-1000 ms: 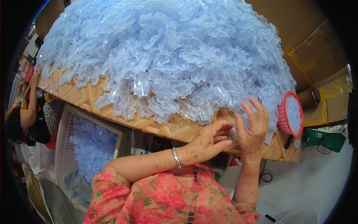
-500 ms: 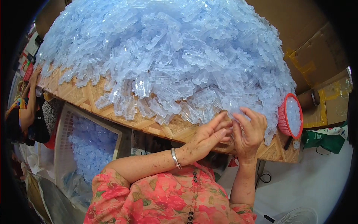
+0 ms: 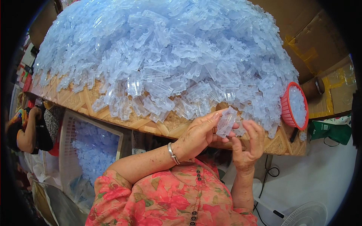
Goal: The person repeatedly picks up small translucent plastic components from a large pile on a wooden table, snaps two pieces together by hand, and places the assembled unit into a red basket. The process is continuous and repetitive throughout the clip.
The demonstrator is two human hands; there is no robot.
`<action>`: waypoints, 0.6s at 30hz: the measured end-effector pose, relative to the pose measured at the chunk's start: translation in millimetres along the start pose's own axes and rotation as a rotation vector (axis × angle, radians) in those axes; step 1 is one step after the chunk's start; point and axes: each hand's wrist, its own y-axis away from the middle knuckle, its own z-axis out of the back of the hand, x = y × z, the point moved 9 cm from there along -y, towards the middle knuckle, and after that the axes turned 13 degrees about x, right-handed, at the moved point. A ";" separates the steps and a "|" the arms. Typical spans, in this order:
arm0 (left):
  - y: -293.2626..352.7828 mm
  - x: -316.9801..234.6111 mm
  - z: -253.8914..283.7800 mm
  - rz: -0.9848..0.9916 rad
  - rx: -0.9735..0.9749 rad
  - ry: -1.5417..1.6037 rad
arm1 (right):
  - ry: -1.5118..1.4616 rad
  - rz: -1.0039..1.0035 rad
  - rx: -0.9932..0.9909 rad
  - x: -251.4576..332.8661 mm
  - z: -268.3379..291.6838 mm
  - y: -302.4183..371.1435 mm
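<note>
My left hand grips a clear plastic casing between thumb and fingers, just above the table's near edge. The casing is tilted upright, long and narrow. Facing it, my right hand has its thumb and curled fingers around a smaller clear plastic piece, whose shape I cannot make out. The two hands almost meet. Behind them rises a large heap of the same bluish clear plastic casings, spread over the wood-patterned table.
A red plastic basket with small clear parts stands at the table's right end. Below left is a pale crate of bluish plastic parts. Cardboard boxes, a green bag and a fan lie rightward. Another person's arm shows far left.
My hands have drawn slightly apart, and the clear casing now shows plainly in my left hand. The view has shifted a little. At far left the other person's arm has pulled back from the table.
</note>
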 end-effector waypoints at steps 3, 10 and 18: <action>-2.5 6.5 2.1 0.037 0.003 0.049 | -0.035 -0.080 -0.043 -16.6 7.4 5.5; -2.7 7.2 5.9 0.066 0.002 0.032 | 0.126 -0.157 0.033 -28.9 7.5 13.7; -2.5 -9.8 3.9 -0.040 -0.054 -0.133 | 0.331 -0.195 0.143 -35.1 -6.3 22.6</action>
